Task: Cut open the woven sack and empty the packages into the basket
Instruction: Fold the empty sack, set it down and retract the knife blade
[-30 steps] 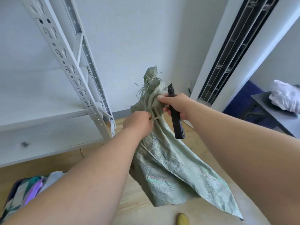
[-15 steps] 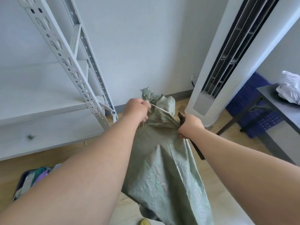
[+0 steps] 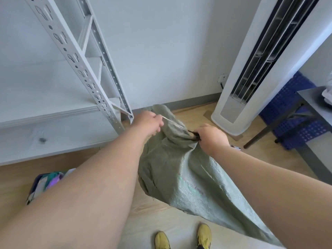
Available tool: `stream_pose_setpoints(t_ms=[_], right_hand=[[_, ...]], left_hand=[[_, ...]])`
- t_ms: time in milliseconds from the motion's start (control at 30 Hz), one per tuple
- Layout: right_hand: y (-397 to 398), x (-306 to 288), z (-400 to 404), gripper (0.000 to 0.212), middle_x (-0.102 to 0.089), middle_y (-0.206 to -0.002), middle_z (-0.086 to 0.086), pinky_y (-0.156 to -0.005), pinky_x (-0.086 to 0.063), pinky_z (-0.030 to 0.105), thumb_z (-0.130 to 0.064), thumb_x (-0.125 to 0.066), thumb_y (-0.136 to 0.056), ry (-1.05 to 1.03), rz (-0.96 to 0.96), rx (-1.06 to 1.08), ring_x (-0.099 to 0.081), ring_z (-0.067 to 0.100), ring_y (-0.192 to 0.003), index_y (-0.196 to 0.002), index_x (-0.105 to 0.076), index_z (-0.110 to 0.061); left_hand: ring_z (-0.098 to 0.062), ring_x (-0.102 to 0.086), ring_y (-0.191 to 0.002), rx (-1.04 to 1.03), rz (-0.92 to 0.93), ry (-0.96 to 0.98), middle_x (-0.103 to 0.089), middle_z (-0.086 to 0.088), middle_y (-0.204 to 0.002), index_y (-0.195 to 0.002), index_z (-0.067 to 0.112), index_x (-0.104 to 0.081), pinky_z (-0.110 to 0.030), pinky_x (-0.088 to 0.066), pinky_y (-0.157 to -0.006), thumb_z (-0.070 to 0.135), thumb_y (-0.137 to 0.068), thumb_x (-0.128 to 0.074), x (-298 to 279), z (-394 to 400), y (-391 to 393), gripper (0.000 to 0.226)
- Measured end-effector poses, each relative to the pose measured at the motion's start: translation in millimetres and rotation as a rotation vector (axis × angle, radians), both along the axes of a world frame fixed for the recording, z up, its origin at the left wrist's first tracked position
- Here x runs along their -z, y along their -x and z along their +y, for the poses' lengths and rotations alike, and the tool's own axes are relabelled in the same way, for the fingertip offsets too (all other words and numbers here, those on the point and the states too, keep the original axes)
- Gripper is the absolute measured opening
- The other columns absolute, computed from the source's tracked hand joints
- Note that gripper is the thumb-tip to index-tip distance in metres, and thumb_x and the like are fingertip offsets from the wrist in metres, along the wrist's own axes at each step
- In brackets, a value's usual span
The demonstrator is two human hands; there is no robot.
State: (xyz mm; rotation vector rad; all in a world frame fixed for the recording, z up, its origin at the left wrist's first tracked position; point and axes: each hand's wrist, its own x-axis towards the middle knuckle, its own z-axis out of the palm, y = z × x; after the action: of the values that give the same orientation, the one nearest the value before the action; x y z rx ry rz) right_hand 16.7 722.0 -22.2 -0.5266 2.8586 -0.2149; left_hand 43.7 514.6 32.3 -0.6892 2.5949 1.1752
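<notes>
Wooden floor (image 3: 190, 112), white shelving (image 3: 75, 56) behind; both hands grip the green sack (image 3: 179, 169).

Sack (image 3: 181, 169): dull green, woven grain, paler mint with a faint sheen toward the lower right, crossed at the top by a whitish string (image 3: 173, 123). Shelf (image 3: 75, 51): pale grey-white, posts punched with rows of slots; wall white, skirting grey, floor light wood; fan (image 3: 251, 69) white with dark vertical slats. Crate (image 3: 294, 112): blue, gridded with holes; table (image 3: 312, 97) grey; shoes (image 3: 203, 234) yellow-green; packages (image 3: 48, 184) a mix of purple, teal and white.
</notes>
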Motion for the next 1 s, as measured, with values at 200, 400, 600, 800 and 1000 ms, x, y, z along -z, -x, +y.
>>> stream_pose_setpoints(t_ms=[200,400,600,800,1000], right_hand=[[-2,14,24,0.023,-0.053,-0.108,0.001,-0.067,-0.044,0.033,-0.002,-0.048,-0.087,-0.185,-0.105,-0.166,-0.060,0.027,-0.090,-0.096,-0.063,-0.017],[9,7,54,0.008,-0.054,-0.092,0.010,-0.064,-0.043,0.035,-0.003,-0.048,-0.089,-0.078,-0.088,0.318,-0.053,0.029,-0.078,-0.087,-0.056,-0.007],[12,4,40,0.016,-0.061,-0.104,0.000,-0.070,-0.047,0.029,-0.005,-0.053,-0.088,0.300,-0.008,0.127,-0.060,0.024,-0.088,-0.089,-0.068,-0.011],[-9,-9,21,0.031,-0.070,-0.104,-0.004,-0.086,-0.051,0.028,0.009,-0.055,-0.074,0.539,0.019,-0.174,-0.065,0.016,-0.090,-0.081,-0.074,-0.015],[-20,-14,14,0.035,-0.074,-0.087,-0.005,-0.081,-0.056,0.029,0.004,-0.050,-0.072,0.805,-0.331,0.169,-0.068,0.013,-0.087,-0.079,-0.069,-0.024]], left_hand=[[-0.022,-0.062,-0.061,-0.446,0.265,-0.331,-0.066,-0.004,-0.072,-0.087,0.010,-0.067,-0.021,-0.049,-0.050,0.019,-0.098,-0.041,1,4,23,0.029],[-0.034,-0.044,-0.124,-0.493,-0.368,0.446,-0.035,-0.014,-0.141,-0.143,0.001,-0.030,-0.042,-0.043,-0.094,0.014,-0.088,-0.056,31,-20,14,0.062],[-0.026,-0.054,-0.118,0.192,-0.243,0.035,-0.056,-0.005,-0.133,-0.134,0.016,-0.053,-0.040,-0.041,-0.102,0.054,-0.098,-0.036,37,64,5,0.055],[-0.030,-0.052,-0.119,-0.207,-0.371,-0.409,-0.058,-0.004,-0.127,-0.125,0.008,-0.053,-0.048,-0.038,-0.104,0.085,-0.076,-0.027,62,77,14,0.095],[-0.019,-0.057,-0.052,-0.186,-0.293,-0.602,-0.059,-0.010,-0.071,-0.066,0.013,-0.058,-0.022,-0.047,-0.052,0.008,-0.083,-0.057,62,85,13,0.018]])
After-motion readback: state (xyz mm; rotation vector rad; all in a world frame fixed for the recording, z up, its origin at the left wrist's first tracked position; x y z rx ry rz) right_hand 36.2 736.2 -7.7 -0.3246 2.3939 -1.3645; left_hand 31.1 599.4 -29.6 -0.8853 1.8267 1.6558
